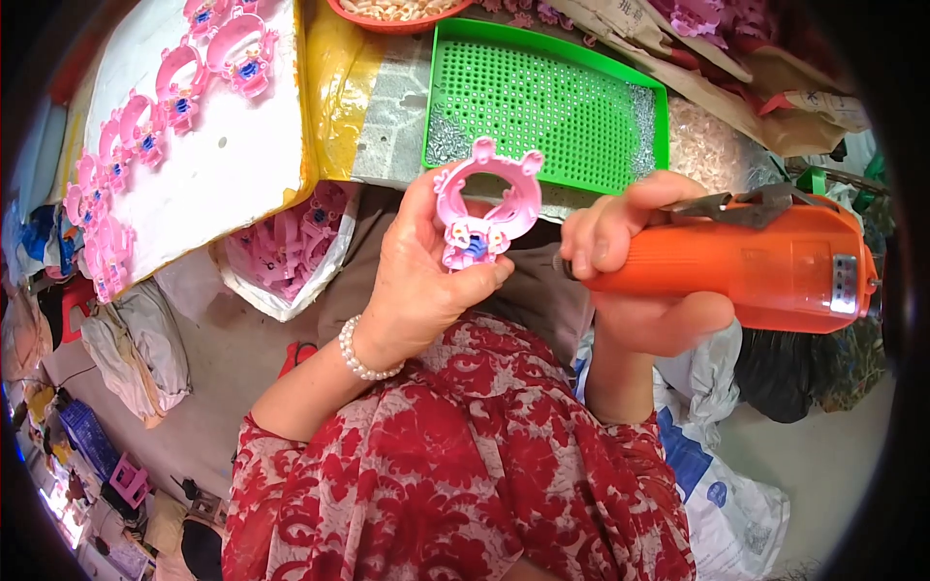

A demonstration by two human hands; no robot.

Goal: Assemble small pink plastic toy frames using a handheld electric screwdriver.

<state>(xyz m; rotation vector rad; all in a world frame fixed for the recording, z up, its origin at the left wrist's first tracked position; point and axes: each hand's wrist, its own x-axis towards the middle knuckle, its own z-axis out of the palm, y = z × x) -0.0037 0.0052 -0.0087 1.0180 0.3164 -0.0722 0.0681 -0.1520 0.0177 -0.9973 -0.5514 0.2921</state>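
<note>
Behind the pink ring [475, 243] lies a green tray [528, 97]

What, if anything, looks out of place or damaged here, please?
Nothing serious stands out; the pink piece in the left hand looks intact. Only a small dark spot looks odd, breaking the plain middle of the white board.

Grey floor [228, 382] spreads; pink stool [129, 477] stands; light [66, 520] glares.

Orange tool [707, 266] partly hidden by right fingers [605, 237]; bowl [399, 26] cropped above.
</note>
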